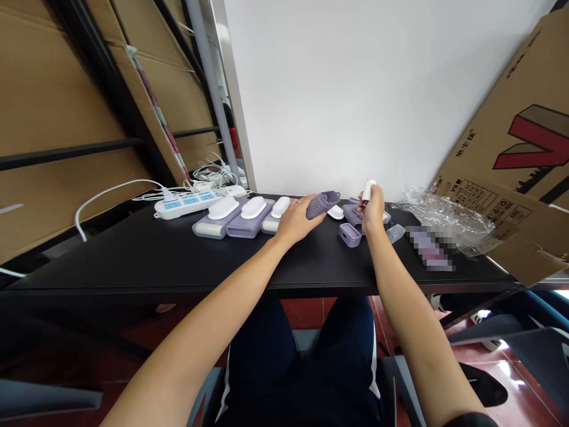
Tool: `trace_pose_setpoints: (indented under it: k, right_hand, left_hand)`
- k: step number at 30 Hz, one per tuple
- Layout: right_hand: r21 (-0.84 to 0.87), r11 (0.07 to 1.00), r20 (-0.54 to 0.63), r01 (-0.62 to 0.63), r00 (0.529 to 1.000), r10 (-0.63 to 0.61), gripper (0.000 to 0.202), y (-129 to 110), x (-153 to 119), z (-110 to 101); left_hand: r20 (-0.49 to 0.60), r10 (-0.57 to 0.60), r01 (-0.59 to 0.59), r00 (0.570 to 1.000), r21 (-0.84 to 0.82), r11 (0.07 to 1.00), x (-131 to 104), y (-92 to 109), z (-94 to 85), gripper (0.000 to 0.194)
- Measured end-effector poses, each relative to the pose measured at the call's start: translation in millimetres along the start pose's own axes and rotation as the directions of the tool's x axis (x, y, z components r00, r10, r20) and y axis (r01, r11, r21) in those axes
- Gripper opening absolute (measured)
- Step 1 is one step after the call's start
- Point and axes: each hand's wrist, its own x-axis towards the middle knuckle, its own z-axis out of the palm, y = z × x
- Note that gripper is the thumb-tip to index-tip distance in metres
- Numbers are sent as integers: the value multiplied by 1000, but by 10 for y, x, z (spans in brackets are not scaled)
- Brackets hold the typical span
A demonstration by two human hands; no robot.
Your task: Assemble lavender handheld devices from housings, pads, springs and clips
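My left hand (pixel 296 222) is closed round a purple perforated case (pixel 320 204), tilted with its open end up and to the right. In my right hand (pixel 374 207) is a small white cylinder (pixel 368 190) with a dark lower end, held upright between the fingers. Below and between the hands, a small purple open-topped cup (pixel 350 235) stands on the black table. Just behind it lies a purple case (pixel 353 214), partly hidden by my right hand. A white oval piece (pixel 335 212) rests beside it. A clear plastic piece (pixel 395 233) lies right of my right wrist.
Several purple cases with white oval tops (pixel 249 220) stand in a row to the left. Behind them are a white power strip (pixel 191 203) and tangled cables. Crumpled clear plastic (pixel 448 216), a blurred-out flat object (pixel 429 248) and a large cardboard box (pixel 524 148) sit at right.
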Motion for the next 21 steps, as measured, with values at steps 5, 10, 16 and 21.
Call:
trace_pose_setpoints:
  k: [5, 10, 16, 21]
  right_hand:
    - [-83, 997, 173, 5, 985, 9, 55, 31, -34, 37]
    - [-160, 987, 277, -33, 958, 77, 45, 75, -40, 42]
    - [-190, 977, 328, -100, 931, 159, 44, 80, -49, 28]
    - [-154, 982, 347, -109, 925, 157, 40, 78, -63, 15]
  left_hand:
    - [7, 109, -106, 994, 292, 951, -44, 50, -18, 49]
    - [-6, 188, -173, 982, 364, 915, -34, 43, -23, 49]
    - [-38, 175, -150, 984, 358, 921, -23, 47, -28, 52]
    - [-52, 185, -157, 981, 339, 927, -23, 32, -32, 51]
